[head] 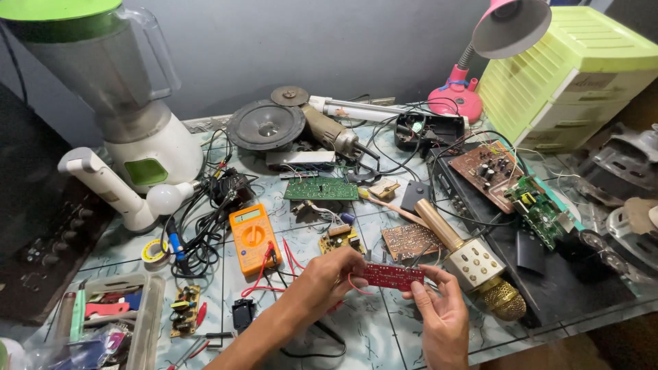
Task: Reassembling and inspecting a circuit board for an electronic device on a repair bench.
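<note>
A small red circuit board (392, 276) is held level between both hands over the tiled tabletop. My left hand (322, 277) pinches its left end, and a thin red wire loops from that end. My right hand (442, 312) grips the board's right end from below with fingers curled up. Just right of the board lies a gold and white karaoke microphone (473, 264). An orange multimeter (253, 238) with red and black leads rests to the left of my left hand.
A blender (133, 103), speaker cone (266, 125), angle grinder (329, 131), pink desk lamp (480, 62) and green drawer unit (576, 75) line the back. Green and brown circuit boards (321, 188), tangled wires and a tool tray (116, 318) crowd the table.
</note>
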